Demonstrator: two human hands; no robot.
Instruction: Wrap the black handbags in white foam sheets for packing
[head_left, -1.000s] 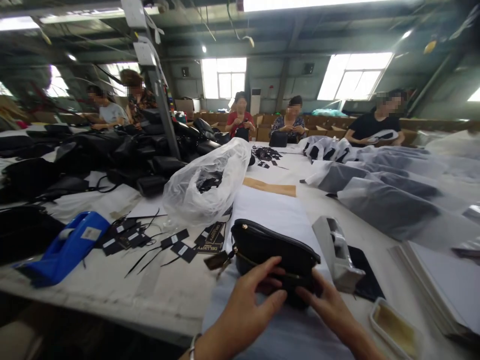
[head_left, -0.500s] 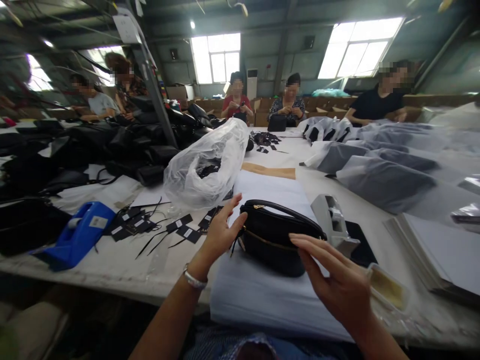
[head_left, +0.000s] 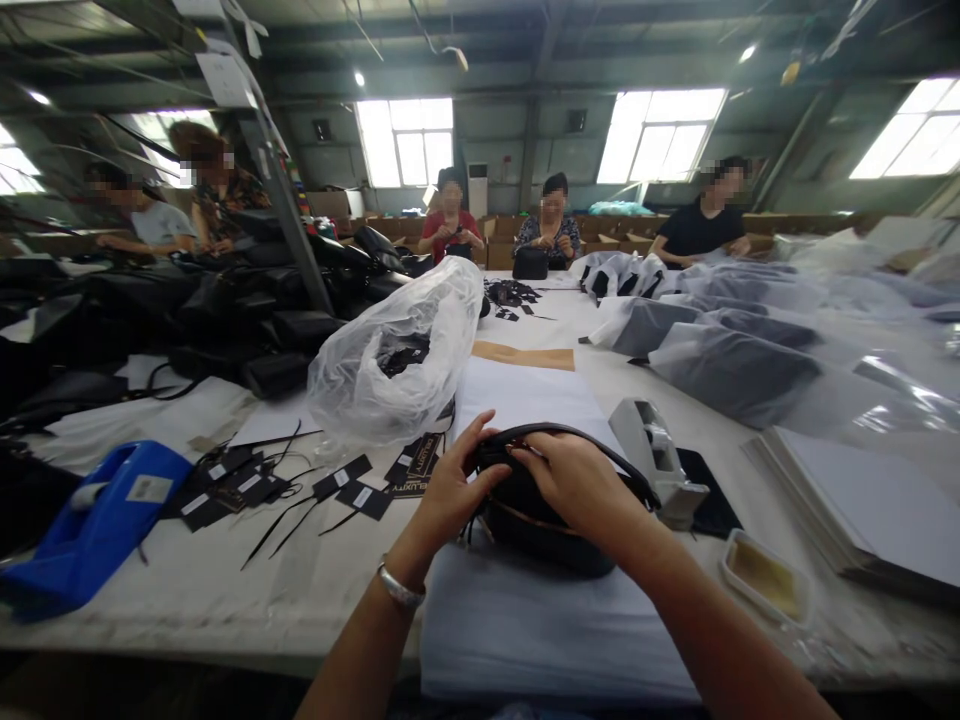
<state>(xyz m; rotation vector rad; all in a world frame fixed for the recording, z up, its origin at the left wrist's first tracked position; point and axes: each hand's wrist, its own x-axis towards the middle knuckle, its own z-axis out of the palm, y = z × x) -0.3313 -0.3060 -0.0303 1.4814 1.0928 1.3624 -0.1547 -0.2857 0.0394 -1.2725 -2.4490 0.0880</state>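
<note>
A small black handbag (head_left: 551,545) with a gold zip line across its front sits upright on white sheets (head_left: 555,640) before me. My left hand (head_left: 461,485) grips its upper left end, thumb on the near side and fingers behind. Over the top of the bag, my right hand (head_left: 570,475) is closed, thumb and fingers pinched at the left end of the top zip; a glint of gold shows there, and the zipper pull is mostly covered. The black strap (head_left: 622,455) arches behind my right hand.
Left lie a blue tape dispenser (head_left: 105,530), black hang tags (head_left: 364,497) and a clear plastic bag (head_left: 330,375). Right are a grey tape dispenser (head_left: 660,450), a small tray (head_left: 765,580) and stacked white boards (head_left: 870,500). Wrapped bags (head_left: 735,370) and several co-workers are beyond.
My right hand has moved left from the bag's right side to its top zip and closed there. My left hand has closed on the bag's left end. The camera view has shifted.
</note>
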